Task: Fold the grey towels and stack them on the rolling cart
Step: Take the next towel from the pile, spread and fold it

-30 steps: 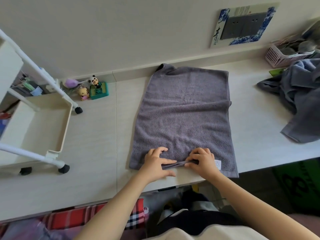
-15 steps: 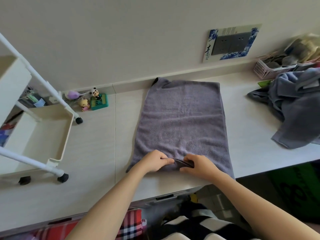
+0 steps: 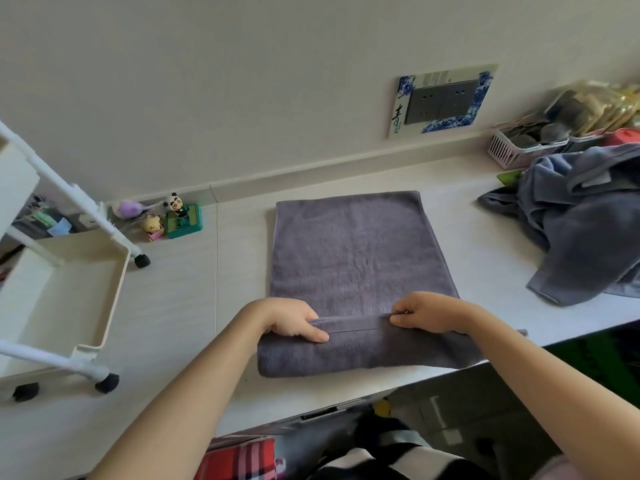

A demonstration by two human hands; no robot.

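a grey terry-cloth towel (image 3: pixel 349 258) lies flat on the pale wood-grain tabletop (image 3: pixel 173 306), its long axis running from the near table edge toward the wall. the near end of the towel is doubled over into a thick band, and the hemmed edge of that band runs crosswise between the two hands.

the left hand (image 3: pixel 291 318) grips the left part of the hemmed edge, thumb on top and fingers curled beneath the fabric. the right hand (image 3: pixel 424 311) pinches the right part of the same edge, fingers narrowed onto the cloth. both hands are closed on the towel and rest on or just above the folded band.

a heap of unfolded grey towels (image 3: pixel 581 223) sits well apart on the right side of the tabletop, just in front of a pink slotted plastic basket (image 3: pixel 512 152).

the cream plastic rolling cart with black casters (image 3: pixel 69 289) stands on the left side of the tabletop; its visible tray holds no towels. small toy figurines (image 3: pixel 173 216) stand against the wall between the cart and the towel. a grey wall socket with a blue-and-white printed surround (image 3: pixel 443 100) is mounted on the wall above the towel.
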